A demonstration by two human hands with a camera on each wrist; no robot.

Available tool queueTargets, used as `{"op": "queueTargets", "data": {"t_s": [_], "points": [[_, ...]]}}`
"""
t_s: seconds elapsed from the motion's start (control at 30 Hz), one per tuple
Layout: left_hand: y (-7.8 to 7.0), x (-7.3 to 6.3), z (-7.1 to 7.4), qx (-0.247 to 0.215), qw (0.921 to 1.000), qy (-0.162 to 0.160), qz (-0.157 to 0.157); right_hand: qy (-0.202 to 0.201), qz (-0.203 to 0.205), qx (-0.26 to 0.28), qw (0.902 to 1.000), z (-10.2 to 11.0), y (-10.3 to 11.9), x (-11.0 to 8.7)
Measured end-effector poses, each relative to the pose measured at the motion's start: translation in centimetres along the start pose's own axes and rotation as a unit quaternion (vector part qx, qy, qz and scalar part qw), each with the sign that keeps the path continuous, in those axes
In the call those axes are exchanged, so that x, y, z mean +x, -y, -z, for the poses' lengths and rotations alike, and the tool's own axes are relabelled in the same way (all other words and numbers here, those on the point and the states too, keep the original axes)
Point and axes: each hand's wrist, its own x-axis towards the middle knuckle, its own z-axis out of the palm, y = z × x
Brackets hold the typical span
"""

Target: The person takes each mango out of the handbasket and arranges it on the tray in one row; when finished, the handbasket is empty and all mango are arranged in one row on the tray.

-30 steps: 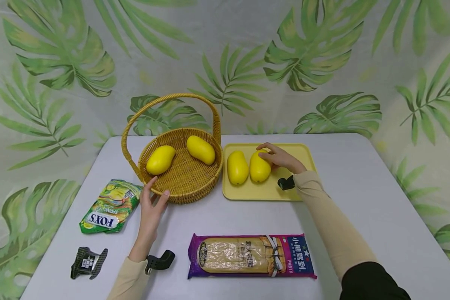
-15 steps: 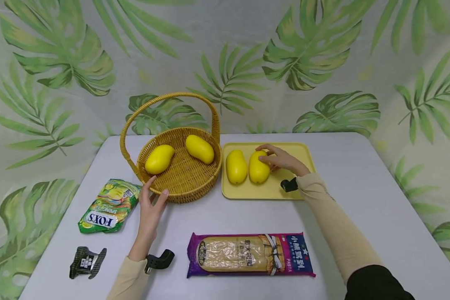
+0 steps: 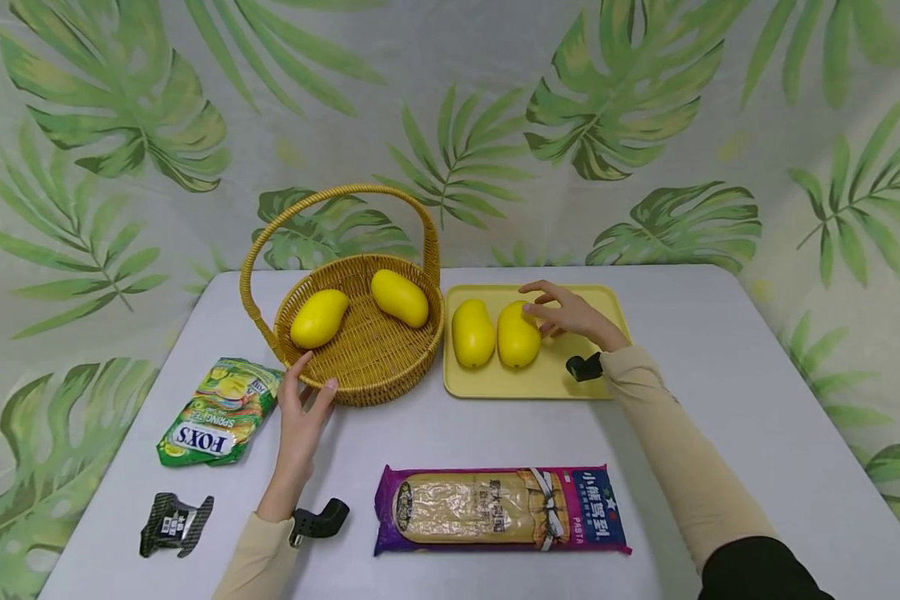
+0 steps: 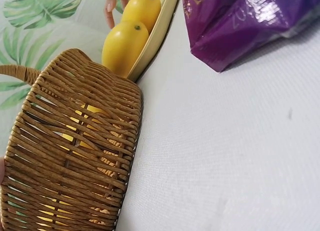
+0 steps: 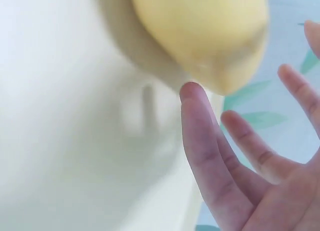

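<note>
My left hand (image 3: pixel 302 423) rests against the near left rim of a round wicker basket (image 3: pixel 386 390), thumb and forefinger spread apart. Two yellow mangoes, a left mango (image 3: pixel 319 319) and a right mango (image 3: pixel 400 298), lie inside the basket. In the left wrist view the basket's woven side (image 4: pixel 70 151) fills the left. Two more mangoes, one on the left (image 3: pixel 473 334) and one on the right (image 3: pixel 518 340), lie side by side on a yellow tray (image 3: pixel 562 385). My right hand (image 3: pixel 570 317) hovers beside the right one, fingers spread; in the right wrist view its fingertips are just off this mango (image 5: pixel 205 31).
A purple pasta packet (image 3: pixel 502 510) lies in front of the tray. Left of the basket is a green FOX'S bag (image 3: pixel 221 412), with a small black wrapped packet (image 3: pixel 176 525) nearer the front. The basket's tall arched handle (image 3: pixel 330 196) rises above the bowl. A leaf-patterned cloth hangs behind.
My right hand has drawn back slightly to the right, its fingers opening away from the right-hand mango on the tray. The left hand stays at the basket; the mangoes keep their places.
</note>
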Motion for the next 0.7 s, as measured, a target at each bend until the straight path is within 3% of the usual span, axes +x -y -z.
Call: {"op": "queueTargets", "data": {"t_s": [0.3,0.6,0.7], "points": [[0.2,0.1,0.1,-0.004,1.0,0.002,-0.003,-0.015,0.059,0.018,0.998,0.3,3.1,-0.3],[0.3,0.0,0.1,-0.016,0.9998,0.004,-0.01,0.059,0.171,0.039,0.9828,-4.1,9.1,1.9],[0.3,0.0,0.1,-0.01,0.9999,0.002,-0.012,0.077,0.208,0.019,0.9749,-5.8,10.9,2.9]]}}
